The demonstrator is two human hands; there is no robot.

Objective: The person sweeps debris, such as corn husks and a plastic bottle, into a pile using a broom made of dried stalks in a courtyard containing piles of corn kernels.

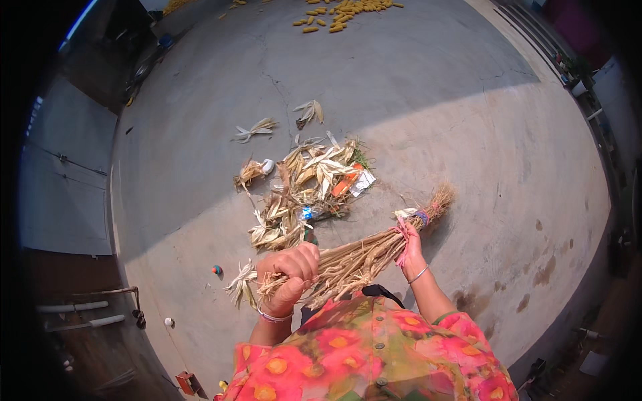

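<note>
A straw broom (364, 260), a bundle of dry brown stalks, lies slantwise across my front. Pink string and a purple band bind its bushy right end. My left hand (291, 274) is closed in a fist round stalks at the left end, with tips poking out beside the wrist. Near the pink tie, my right hand (410, 250) grips the bundle, its fingers partly hidden. Just beyond the broom is a heap of dry corn husks (307, 180), mixed with grass, an orange-and-white wrapper (353, 180) and a blue scrap (307, 212).
Loose husks (256, 129) lie past the heap on the concrete floor (468, 154), part shaded, part sunlit. Yellow corn cobs (348, 12) are spread at the far end. A small colored ball (217, 269) sits to the left. A grey door (67, 167) stands along the left side.
</note>
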